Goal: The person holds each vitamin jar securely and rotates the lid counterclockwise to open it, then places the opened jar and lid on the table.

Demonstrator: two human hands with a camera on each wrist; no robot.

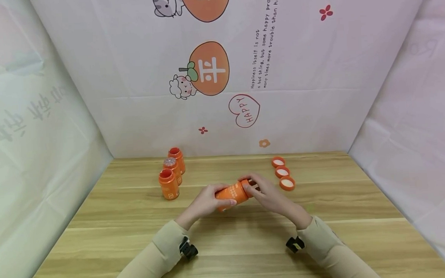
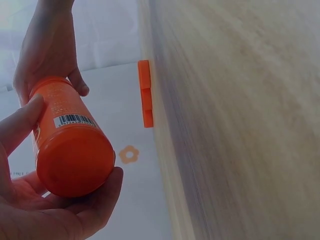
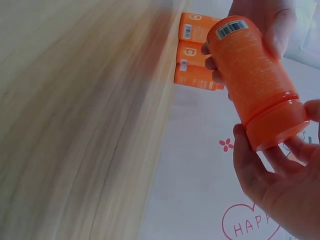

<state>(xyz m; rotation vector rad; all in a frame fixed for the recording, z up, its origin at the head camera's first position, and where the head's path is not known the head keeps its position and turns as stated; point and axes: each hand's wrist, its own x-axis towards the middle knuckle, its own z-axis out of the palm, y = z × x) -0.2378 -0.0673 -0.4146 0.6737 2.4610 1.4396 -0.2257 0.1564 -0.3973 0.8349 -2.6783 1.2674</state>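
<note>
In the head view, an orange bottle [image 1: 232,193] is held tilted above the table, its lid end toward the right. My left hand [image 1: 206,202] grips the body near the base. Around the orange lid [image 3: 277,125], the fingers and thumb of my right hand [image 1: 269,196] are curled; the lid sits on the bottle's neck. The left wrist view looks at the bottle's round base [image 2: 75,162], with a barcode just above it. Whether the lid is tight or loose cannot be told.
Three orange bottles without lids [image 1: 169,187] stand in a row at the left; the middle one has a greyish speckled top. Three orange lids with white insides [image 1: 287,183] lie in a row at the right. A printed white cloth [image 1: 299,115] hangs behind the wooden table [image 1: 242,254].
</note>
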